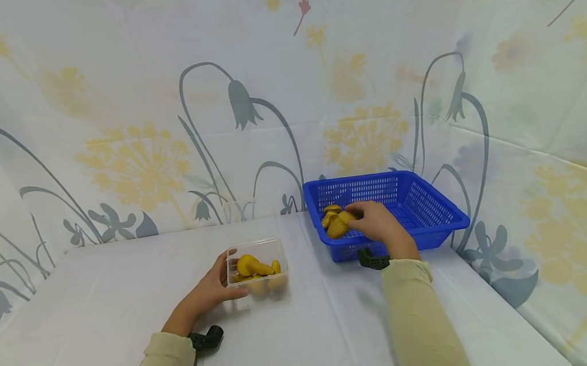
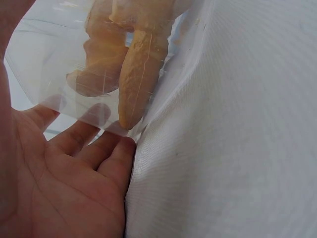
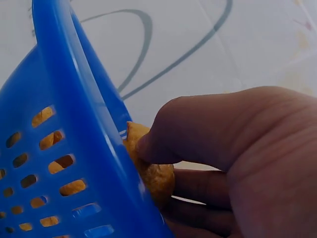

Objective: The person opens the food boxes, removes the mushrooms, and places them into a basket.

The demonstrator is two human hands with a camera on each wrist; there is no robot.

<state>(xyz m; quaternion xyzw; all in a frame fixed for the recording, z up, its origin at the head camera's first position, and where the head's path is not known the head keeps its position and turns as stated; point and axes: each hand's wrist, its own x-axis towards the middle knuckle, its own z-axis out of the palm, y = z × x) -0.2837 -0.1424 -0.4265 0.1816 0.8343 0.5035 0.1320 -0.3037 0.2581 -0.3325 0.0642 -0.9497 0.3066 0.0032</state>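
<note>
My left hand [image 1: 210, 288] holds a clear plastic container [image 1: 265, 249] on the table, thumb along its near side and fingers around the left and far sides. Inside lie several yellow mushroom-like pieces [image 1: 248, 264]; one long piece [image 2: 143, 74] shows through the wall in the left wrist view. My right hand [image 1: 381, 225] reaches over the near rim of a blue plastic basket [image 1: 432, 230]. Between thumb and fingers it pinches a yellow-brown mushroom-like piece [image 3: 157, 181]. Other such pieces [image 1: 333, 209] lie in the basket's left end.
A white cloth [image 1: 305, 331] covers the table. Behind and to the right hang white sheets [image 1: 291, 149] printed with flowers. The basket stands at the right, near the back sheet. At the back, left of the basket, is a faint transparent object [image 1: 239, 210].
</note>
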